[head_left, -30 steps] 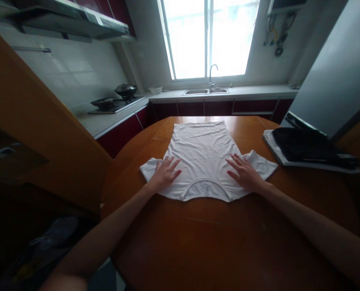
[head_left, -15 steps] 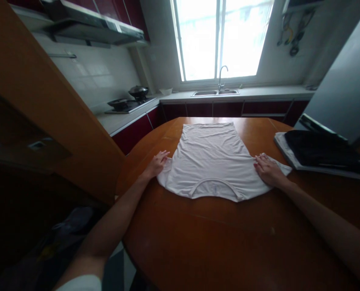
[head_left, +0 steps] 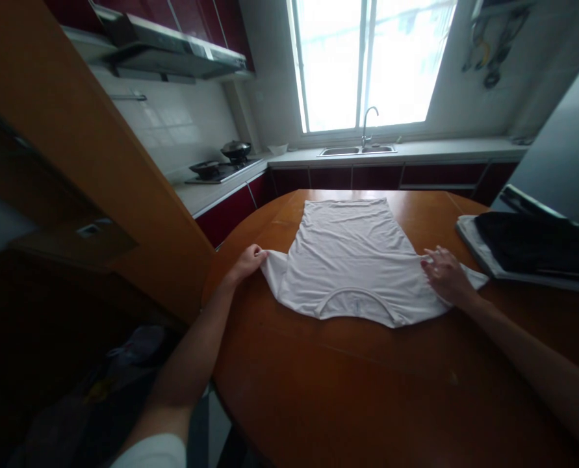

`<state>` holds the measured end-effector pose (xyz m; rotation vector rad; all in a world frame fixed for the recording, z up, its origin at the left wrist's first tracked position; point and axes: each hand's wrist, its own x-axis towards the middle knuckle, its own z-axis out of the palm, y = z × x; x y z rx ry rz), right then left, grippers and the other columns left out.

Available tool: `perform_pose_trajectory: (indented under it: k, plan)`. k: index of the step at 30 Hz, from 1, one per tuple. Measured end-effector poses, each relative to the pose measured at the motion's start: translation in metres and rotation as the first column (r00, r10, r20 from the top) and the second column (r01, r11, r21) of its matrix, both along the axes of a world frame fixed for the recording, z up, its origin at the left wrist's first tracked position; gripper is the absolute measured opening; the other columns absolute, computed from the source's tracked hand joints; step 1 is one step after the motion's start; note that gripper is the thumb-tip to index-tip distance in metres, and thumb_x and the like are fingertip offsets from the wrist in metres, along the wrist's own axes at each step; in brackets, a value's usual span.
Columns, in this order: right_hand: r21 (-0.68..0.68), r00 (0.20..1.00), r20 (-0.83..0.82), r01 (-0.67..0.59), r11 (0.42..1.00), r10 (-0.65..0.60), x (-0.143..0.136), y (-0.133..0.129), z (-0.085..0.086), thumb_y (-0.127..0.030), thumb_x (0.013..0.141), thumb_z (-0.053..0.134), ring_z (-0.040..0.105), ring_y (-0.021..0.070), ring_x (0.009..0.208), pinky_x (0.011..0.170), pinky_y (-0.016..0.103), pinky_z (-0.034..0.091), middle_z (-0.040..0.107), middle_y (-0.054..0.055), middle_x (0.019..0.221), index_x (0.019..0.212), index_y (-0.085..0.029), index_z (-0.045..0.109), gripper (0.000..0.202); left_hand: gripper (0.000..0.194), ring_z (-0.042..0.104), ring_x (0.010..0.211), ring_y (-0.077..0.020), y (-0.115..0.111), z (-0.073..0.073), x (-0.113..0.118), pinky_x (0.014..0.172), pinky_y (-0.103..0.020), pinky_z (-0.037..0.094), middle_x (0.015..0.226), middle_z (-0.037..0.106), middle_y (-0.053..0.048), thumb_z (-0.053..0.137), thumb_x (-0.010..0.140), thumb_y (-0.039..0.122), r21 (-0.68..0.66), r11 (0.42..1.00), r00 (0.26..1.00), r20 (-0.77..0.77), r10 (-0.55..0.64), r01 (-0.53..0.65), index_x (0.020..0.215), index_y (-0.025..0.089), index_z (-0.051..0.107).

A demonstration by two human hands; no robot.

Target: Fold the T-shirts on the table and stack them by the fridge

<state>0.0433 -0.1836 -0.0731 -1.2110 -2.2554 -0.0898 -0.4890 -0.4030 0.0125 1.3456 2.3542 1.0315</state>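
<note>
On the table [head_left: 338,383], the white shirt [head_left: 352,260] lies flat, the left hand [head_left: 251,261] pinching its sleeve tip, the right hand [head_left: 445,276] loosely spread over the other sleeve. Best draw the pinched sleeve outward gently, pressing lightly opposite so the body stays square.

Layout, kitchen & table

Table [head_left: 328,383] in near area. On it, ctr: T-shirt [head_left: 352,247], flat; neckline to near side, hem to far side, sleeves L & R. Cloth pile [head_left: 533,247] on table, R of shirt, near R sleeve. Counter [head_left: 435,149] behind table; sink [head_left: 340,151] set in it, faucet [head_left: 366,130] at sink's far side. Window [head_left: 372,65] behind/above sink. Bowl [head_left: 278,149] on counter, L of sink. Far L: stove [head_left: 231,170] w/ 2 pans [head_left: 236,151], range hood [head_left: 172,55] above.
</note>
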Motion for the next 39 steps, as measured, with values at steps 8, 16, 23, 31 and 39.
perform_pose_trajectory:
  k: [8,16,23,31,39]
  plan:
    - [-0.002,0.985,-0.163,-0.052,0.999,0.051,-0.002,-0.001,0.006,-0.046,0.099,0.036,0.050,0.0327,0.133,0.113,0.051,0.039,0.063,0.019,0.129,0.123,-0.016,0.065,0.048,0.071,0.068,0.094,-0.0203,-0.016,0.018,0.013,0.077,-0.029,0.055,0.121,0.066,-0.010,0.079,0.077,0.042,0.155,0.947,0.764,0.561,-0.318,0.280,0.139,0.022,0.051]
    - [0.036,0.972,-0.226,-0.058,0.998,0.064,-0.004,-0.003,0.006,-0.043,0.097,0.041,0.055,0.0338,0.126,0.109,0.052,0.042,0.066,0.019,0.121,0.114,-0.015,0.068,0.043,0.089,0.066,0.085,-0.0130,-0.021,0.021,0.011,0.075,-0.025,0.051,0.127,0.066,-0.011,0.086,0.072,0.028,0.215,0.907,0.633,0.657,-0.409,0.362,0.151,0.024,0.045]
    - [0.006,0.973,-0.224,-0.065,0.998,0.065,-0.003,0.000,0.005,-0.043,0.096,0.041,0.056,0.0338,0.125,0.108,0.052,0.043,0.067,0.018,0.119,0.114,-0.015,0.069,0.043,0.068,0.063,0.077,-0.0145,-0.006,0.004,0.011,0.066,-0.025,0.049,0.100,0.071,-0.007,0.081,0.073,0.050,0.118,0.948,0.847,0.426,-0.318,0.297,0.129,0.016,0.063]
    - [0.011,0.967,-0.245,-0.062,0.998,0.063,-0.007,-0.005,0.007,-0.042,0.096,0.041,0.057,0.0336,0.123,0.107,0.051,0.044,0.066,0.019,0.118,0.111,-0.014,0.070,0.043,0.043,0.062,0.079,-0.0202,0.016,-0.018,0.044,0.078,-0.034,0.053,0.093,0.068,-0.009,0.073,0.077,0.052,0.082,0.936,0.929,-0.178,-0.323,0.341,0.097,0.015,0.073]
    - [-0.012,0.968,-0.241,-0.077,0.997,0.072,-0.005,0.000,0.003,-0.043,0.095,0.042,0.058,0.0320,0.123,0.108,0.049,0.044,0.067,0.018,0.117,0.111,-0.015,0.070,0.043,0.010,0.062,0.077,-0.0174,0.015,-0.010,0.050,0.069,-0.026,0.048,0.084,0.065,-0.003,0.064,0.078,0.023,0.001,0.990,0.962,-0.235,-0.140,0.144,0.086,0.018,0.062]
